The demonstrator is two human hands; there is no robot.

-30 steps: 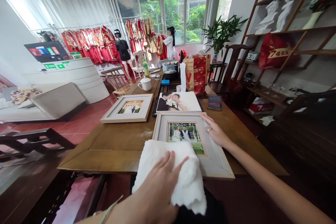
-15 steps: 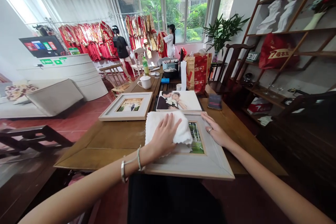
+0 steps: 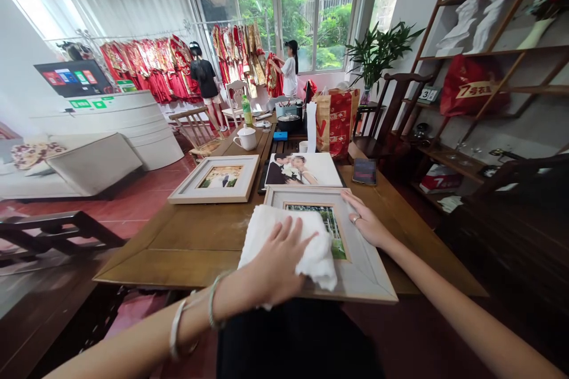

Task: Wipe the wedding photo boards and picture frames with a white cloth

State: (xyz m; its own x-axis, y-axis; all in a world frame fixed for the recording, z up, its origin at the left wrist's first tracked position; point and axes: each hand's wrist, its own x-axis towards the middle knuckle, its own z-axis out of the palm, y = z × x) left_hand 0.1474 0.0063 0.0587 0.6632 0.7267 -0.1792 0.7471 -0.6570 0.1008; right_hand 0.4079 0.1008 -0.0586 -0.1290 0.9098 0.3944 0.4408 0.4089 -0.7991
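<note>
While a white cloth (image 3: 320, 260) covers the near left part of a pale picture frame (image 3: 364, 266), a left hand (image 3: 280, 260) lies palm down on it, fingers spread, pressing rather than gripping. The frame lies flat at the near edge of a wooden surface (image 3: 195, 246). Half a second ago the cloth sat farther up, over the far left corner; pulled back toward the person, it now bares the far border and the top strip of the framed photo (image 3: 334, 222), which suggests a wiping pass, with the near part being worked now. The right hand (image 3: 367, 222) has stayed near the far right corner, fingers loosely extended along the border, apparently steadying it; whether a fingertip curls under the edge cannot be told. Beyond lie a large print of a couple (image 3: 320, 169), a second frame (image 3: 217, 179) to the left and a phone (image 3: 364, 172) to the right. Farther off stand a white mug (image 3: 246, 138) and a paper bag (image 3: 336, 121); in the background, a person in black (image 3: 205, 80) and another in white (image 3: 290, 74) stand beside red garments (image 3: 146, 71).
</note>
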